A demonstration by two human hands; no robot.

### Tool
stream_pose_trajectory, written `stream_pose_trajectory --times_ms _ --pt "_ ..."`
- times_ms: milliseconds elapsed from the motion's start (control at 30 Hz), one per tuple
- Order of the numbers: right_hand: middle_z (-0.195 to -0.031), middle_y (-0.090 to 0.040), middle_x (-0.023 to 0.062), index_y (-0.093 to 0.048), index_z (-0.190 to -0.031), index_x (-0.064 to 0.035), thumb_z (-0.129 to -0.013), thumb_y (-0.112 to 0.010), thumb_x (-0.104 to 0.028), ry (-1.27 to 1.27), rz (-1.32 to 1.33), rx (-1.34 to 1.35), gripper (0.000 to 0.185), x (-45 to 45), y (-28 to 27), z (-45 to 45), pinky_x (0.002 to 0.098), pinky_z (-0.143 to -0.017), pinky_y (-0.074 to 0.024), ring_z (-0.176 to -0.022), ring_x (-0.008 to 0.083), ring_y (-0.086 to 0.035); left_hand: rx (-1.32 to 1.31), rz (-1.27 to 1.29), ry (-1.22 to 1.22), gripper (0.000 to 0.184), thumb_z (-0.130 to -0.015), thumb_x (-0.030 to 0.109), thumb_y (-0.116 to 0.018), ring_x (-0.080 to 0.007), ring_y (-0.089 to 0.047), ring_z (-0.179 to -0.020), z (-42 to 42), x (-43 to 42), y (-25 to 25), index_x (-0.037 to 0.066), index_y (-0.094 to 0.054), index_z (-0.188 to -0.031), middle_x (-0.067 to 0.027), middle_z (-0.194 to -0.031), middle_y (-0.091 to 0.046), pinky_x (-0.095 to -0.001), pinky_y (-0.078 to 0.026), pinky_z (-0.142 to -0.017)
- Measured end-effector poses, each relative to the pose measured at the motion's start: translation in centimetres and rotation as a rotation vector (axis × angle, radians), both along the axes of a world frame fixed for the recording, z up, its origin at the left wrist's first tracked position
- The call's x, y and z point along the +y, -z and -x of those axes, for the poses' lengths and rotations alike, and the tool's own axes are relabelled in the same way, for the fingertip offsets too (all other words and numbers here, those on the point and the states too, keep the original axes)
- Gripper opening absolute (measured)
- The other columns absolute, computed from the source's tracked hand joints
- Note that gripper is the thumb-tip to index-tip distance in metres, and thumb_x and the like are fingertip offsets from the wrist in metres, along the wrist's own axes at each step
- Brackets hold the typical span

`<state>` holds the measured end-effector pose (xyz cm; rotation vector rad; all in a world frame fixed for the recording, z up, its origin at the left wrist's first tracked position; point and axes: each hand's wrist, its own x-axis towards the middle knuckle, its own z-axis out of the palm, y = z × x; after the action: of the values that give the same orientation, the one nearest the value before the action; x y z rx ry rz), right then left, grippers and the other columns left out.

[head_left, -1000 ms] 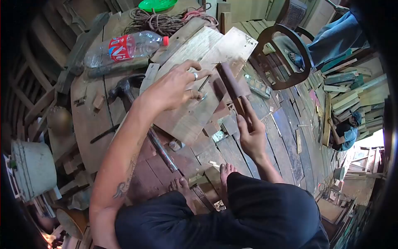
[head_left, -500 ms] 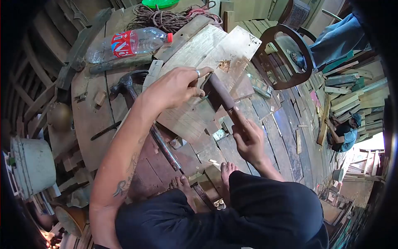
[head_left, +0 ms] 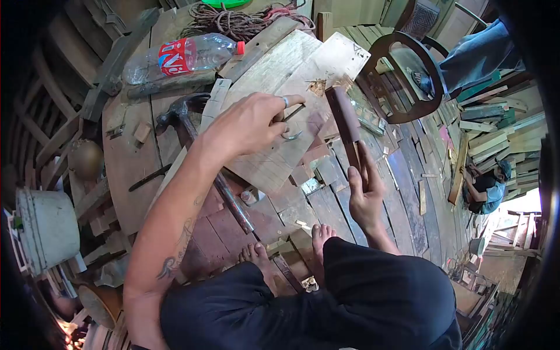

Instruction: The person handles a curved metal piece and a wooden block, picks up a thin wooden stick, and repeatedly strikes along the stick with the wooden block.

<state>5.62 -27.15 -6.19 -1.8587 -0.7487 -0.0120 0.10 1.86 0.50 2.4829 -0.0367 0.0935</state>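
Note:
My right hand (head_left: 366, 195) grips the lower end of a dark brown wooden piece (head_left: 343, 114), which stands tilted up and away from my other hand. Over a pale board (head_left: 271, 166), my left hand (head_left: 256, 122) is curled with its index finger stretched forward. From its fingers stick out a thin dark metal piece (head_left: 296, 111) and a curved shiny tip; whether these are one object I cannot tell. A claw hammer (head_left: 185, 119) lies beside my left forearm, its handle partly hidden beneath it. A ragged hole (head_left: 317, 87) shows in the board beyond my hands.
A plastic bottle (head_left: 201, 53) with a red label lies at upper left, near coiled rope (head_left: 224, 22). A white bucket (head_left: 49, 230) stands at far left. A curved wooden chair frame (head_left: 434, 70) is at upper right, beside a person's legs. Another person (head_left: 490, 189) crouches at far right.
My right hand has moved right with the wooden piece, which has come away from my left hand. The metal piece in my left fingers now shows.

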Motion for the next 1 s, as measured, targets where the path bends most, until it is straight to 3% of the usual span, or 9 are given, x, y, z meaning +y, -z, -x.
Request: stream_pose_trajectory --times_ms 367,433,467,567,700,767,867,933,1000 --pt "-0.130 -0.069 0.0212 -0.052 -0.148 -0.0007 -0.097 -0.065 -0.006 -0.089 0.053 0.003 0.052 -1.6 1.0 0.7 0.0342 -0.097 -0.0519 -0.118 0.0251 -0.069 -0.009 0.025 0.009 0.059 -0.089 0.011 -0.072 -0.0376 -0.064 -0.080 -0.3 -1.3 -0.3 0.010 -0.055 -0.145 -0.0195 -0.082 -0.067 -0.0468 -0.050 -0.079" --pt "-0.123 -0.071 0.0191 -0.043 -0.154 -0.0020 -0.099 -0.062 -0.006 -0.017 -0.007 0.015 0.058 -1.5 1.2 1.0 0.0331 -0.092 -0.0529 -0.108 0.0202 -0.070 -0.031 0.020 -0.012 0.057 -0.090 0.012 -0.071 -0.0371 -0.065 -0.079 -0.5 -1.0 -0.2 0.008 -0.056 -0.145 -0.0199 -0.082 -0.067 -0.0468 -0.051 -0.078" --pt "-0.114 -0.072 0.0158 -0.034 -0.159 -0.0035 -0.102 -0.058 -0.007 -0.032 -0.026 0.205 0.062 -2.1 0.5 1.5 0.0315 -0.087 -0.0526 -0.097 0.0150 -0.067 0.002 0.035 -0.051 0.055 -0.091 0.014 -0.070 -0.0365 -0.065 -0.079 -0.5 -0.9 -0.1 0.006 -0.057 -0.144 -0.0204 -0.083 -0.068 -0.0462 -0.051 -0.078" --pt "-0.107 -0.072 0.0133 -0.032 -0.160 -0.0041 -0.103 -0.055 -0.009 -0.026 -0.072 0.282 0.062 -2.8 0.9 2.0 0.0308 -0.082 -0.0521 -0.090 0.0125 -0.064 0.076 0.070 -0.128 0.052 -0.092 0.018 -0.069 -0.0358 -0.067 -0.080 -0.3 -1.0 0.0 0.002 -0.059 -0.141 -0.0218 -0.085 -0.070 -0.0451 -0.052 -0.078" --pt "-0.114 -0.072 0.0181 -0.042 -0.155 -0.0013 -0.100 -0.058 -0.008 -0.094 0.047 -0.024 0.057 -2.5 1.0 1.5 0.0312 -0.082 -0.0534 -0.092 0.0158 -0.069 0.062 0.103 -0.152 0.051 -0.093 0.019 -0.068 -0.0349 -0.069 -0.081 -0.3 -1.1 0.1 -0.001 -0.059 -0.139 -0.0236 -0.086 -0.071 -0.0447 -0.052 -0.079" --pt "-0.126 -0.071 0.0190 -0.056 -0.144 0.0002 -0.095 -0.065 -0.006 -0.129 0.094 -0.044 0.050 -2.5 1.2 1.4 0.0331 -0.087 -0.0547 -0.106 0.0245 -0.073 0.088 0.113 -0.145 0.052 -0.093 0.019 -0.069 -0.0343 -0.069 -0.080 -0.4 -1.4 -0.5 -0.001 -0.059 -0.140 -0.0236 -0.086 -0.071 -0.0444 -0.052 -0.079" --pt "-0.116 -0.073 0.0190 -0.060 -0.142 -0.0018 -0.091 -0.068 -0.005 -0.143 0.085 -0.114 0.051 -2.3 1.9 1.6 0.0331 -0.083 -0.0548 -0.096 0.0264 -0.074 0.091 0.105 -0.122 0.054 -0.091 0.019 -0.072 -0.0332 -0.069 -0.079 -0.5 -1.5 -0.3 -0.001 -0.058 -0.140 -0.0229 -0.084 -0.071 -0.0436 -0.052 -0.078" --pt "-0.098 -0.071 0.0177 -0.062 -0.141 -0.0051 -0.089 -0.070 -0.004 -0.148 0.117 -0.068 0.053 -2.4 2.1 1.6 0.0340 -0.074 -0.0541 -0.080 0.0255 -0.070 0.066 0.089 -0.103 0.055 -0.091 0.018 -0.073 -0.0327 -0.069 -0.077 -0.5 -1.8 -1.1 -0.002 -0.058 -0.140 -0.0222 -0.082 -0.071 -0.0432 -0.052 -0.077" --pt "-0.109 -0.072 0.0195 -0.060 -0.142 -0.0022 -0.090 -0.069 -0.003 -0.175 0.187 -0.055 0.052 -2.8 1.4 1.6 0.0332 -0.081 -0.0537 -0.092 0.0250 -0.072 0.223 0.110 -0.125 0.052 -0.092 0.015 -0.072 -0.0354 -0.073 -0.089 -0.5 -1.9 -2.2 -0.004 -0.059 -0.138 -0.0251 -0.094 -0.074 -0.0433 -0.055 -0.084"
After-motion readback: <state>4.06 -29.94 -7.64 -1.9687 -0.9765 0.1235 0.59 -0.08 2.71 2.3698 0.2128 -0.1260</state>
